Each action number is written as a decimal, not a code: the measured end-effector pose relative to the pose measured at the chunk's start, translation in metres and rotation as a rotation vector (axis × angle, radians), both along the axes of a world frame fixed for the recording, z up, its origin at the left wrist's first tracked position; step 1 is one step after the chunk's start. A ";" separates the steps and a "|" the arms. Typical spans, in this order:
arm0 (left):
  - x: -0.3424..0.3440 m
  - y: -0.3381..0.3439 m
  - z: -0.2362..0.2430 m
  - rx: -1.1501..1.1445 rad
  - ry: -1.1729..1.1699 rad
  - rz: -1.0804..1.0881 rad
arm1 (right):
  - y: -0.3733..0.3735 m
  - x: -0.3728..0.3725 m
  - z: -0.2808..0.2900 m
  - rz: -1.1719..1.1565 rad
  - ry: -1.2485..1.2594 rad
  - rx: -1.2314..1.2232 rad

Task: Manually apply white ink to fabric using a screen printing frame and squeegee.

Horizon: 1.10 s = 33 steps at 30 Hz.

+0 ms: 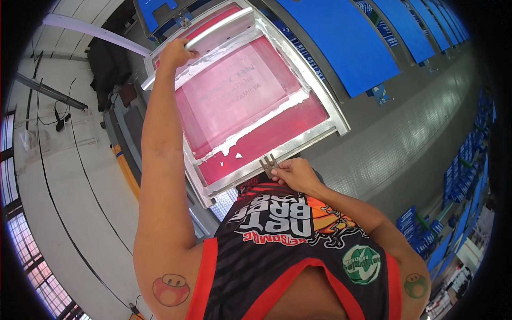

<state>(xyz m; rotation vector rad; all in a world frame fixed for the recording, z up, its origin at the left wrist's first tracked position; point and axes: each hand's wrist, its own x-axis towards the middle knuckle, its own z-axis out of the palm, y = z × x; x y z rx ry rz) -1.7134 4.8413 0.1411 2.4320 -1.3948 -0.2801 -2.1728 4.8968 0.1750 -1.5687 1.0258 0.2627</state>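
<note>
A silk screen frame point(330, 114) with silver metal edges and pink mesh lies in front of me. White ink streaks point(234, 140) run along the borders of its paler middle, which carries faint lettering. At its far end, my left hand point(176, 54) is closed around the left part of a long metal squeegee point(218, 35), which lies slantwise across the screen. My right hand point(297, 174) is by the frame's near edge, thumb and fingers closed on a small pronged metal bracket point(269, 166). Whether the bracket is fixed to the frame or loose, I cannot tell.
Several blue flat boards point(341, 42) extend in a row to the far right. Beside them runs a grey shiny floor point(389, 138). Racks of blue pieces point(464, 168) stand at the right. On the left, black cables hang along a pale wall point(58, 181).
</note>
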 end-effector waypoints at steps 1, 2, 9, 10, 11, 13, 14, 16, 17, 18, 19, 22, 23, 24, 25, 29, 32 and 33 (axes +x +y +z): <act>0.000 0.000 0.003 -0.024 0.013 -0.014 | 0.000 -0.001 -0.001 -0.013 -0.022 0.005; -0.004 0.001 -0.005 -0.001 -0.021 0.010 | 0.000 -0.003 -0.014 -0.011 -0.024 0.003; -0.085 0.048 -0.020 0.001 -0.102 0.159 | 0.000 -0.012 -0.056 0.077 0.024 0.029; -0.105 0.056 -0.022 0.014 -0.111 0.139 | -0.003 -0.010 -0.054 0.062 0.022 0.039; -0.136 0.067 -0.025 0.030 -0.118 0.115 | -0.006 -0.011 -0.055 0.066 0.018 0.038; -0.201 0.092 -0.031 -0.022 -0.055 0.128 | -0.011 -0.012 -0.059 0.121 0.002 0.012; -0.239 0.106 -0.040 -0.087 -0.088 0.143 | -0.014 -0.013 -0.061 0.127 -0.009 0.006; -0.300 0.124 -0.027 -0.290 -0.161 0.137 | -0.018 -0.013 -0.064 0.118 0.010 0.016; -0.312 0.132 -0.030 -0.321 -0.122 0.179 | -0.017 -0.013 -0.064 0.133 0.002 0.013; -0.309 0.133 -0.026 -0.312 -0.116 0.178 | -0.016 -0.013 -0.064 0.130 -0.017 -0.001; -0.302 0.134 -0.018 -0.303 -0.107 0.177 | -0.014 -0.012 -0.063 0.127 -0.034 -0.015; -0.247 0.144 0.002 -0.152 0.008 0.094 | -0.025 -0.008 -0.053 0.429 0.044 -0.138; -0.228 0.158 0.006 -0.231 -0.032 0.106 | -0.038 -0.006 -0.032 0.496 0.073 -0.175; -0.212 0.177 0.007 -0.147 -0.019 0.167 | -0.055 -0.005 -0.010 0.560 0.099 -0.217; -0.204 0.194 0.008 -0.152 -0.056 0.278 | -0.082 -0.010 -0.007 0.402 0.064 -0.360; -0.179 0.287 -0.097 -0.427 0.335 0.596 | -0.168 -0.012 0.002 0.022 0.164 -1.104; -0.186 0.270 -0.129 -0.775 1.267 0.783 | -0.197 -0.004 -0.044 -0.302 0.041 -0.054; -0.182 0.267 -0.129 -0.777 1.280 0.760 | -0.199 -0.010 -0.057 -0.251 -0.009 -0.222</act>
